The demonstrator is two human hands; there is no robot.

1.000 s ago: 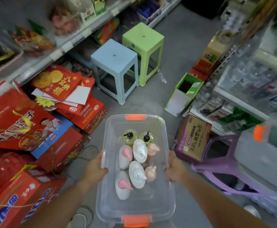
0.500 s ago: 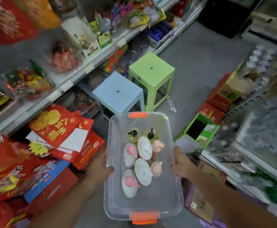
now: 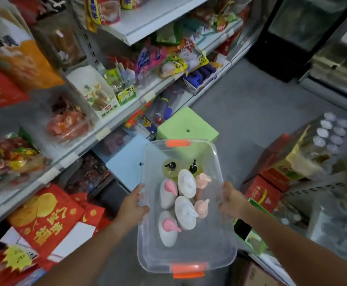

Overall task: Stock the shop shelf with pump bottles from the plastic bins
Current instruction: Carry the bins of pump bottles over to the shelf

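Between two runs of shelving in a small shop, seen from the head camera, a person carries a clear plastic bin (image 3: pixel 199 252) out in front on two bare arms. The left hand (image 3: pixel 132 205) grips the bin's left long side, thumb hooked over the rim and fingers curled beneath; the right hand (image 3: pixel 231 200) grips the opposite long side, fingers wrapped round the rim and partly seen through the plastic. Orange latches (image 3: pixel 177 143) mark the near and far short ends. Eight pump bottles (image 3: pixel 186 211) stand upright inside, clustered toward the far end and touching one another: two yellow-green ones with black pumps farthest away, two white ones with white pumps down the middle, two smaller peach-pink ones on the right and two white ones with pink pumps on the left. Below the bin, a green stool (image 3: pixel 187 126) and a light-blue stool (image 3: pixel 127 162) stand side by side on the grey floor (image 3: pixel 251 120), both partly hidden by it. White shelves (image 3: pixel 106 129) packed with snack packets fill the left side, with red gift boxes (image 3: pixel 48 215) stacked on the floor beneath. On the right sit red cartons (image 3: pixel 265 195) and a wrapped pack of white-capped bottles (image 3: pixel 329 133); a dark glass-door cooler (image 3: pixel 304 23) stands at the far end of the aisle.
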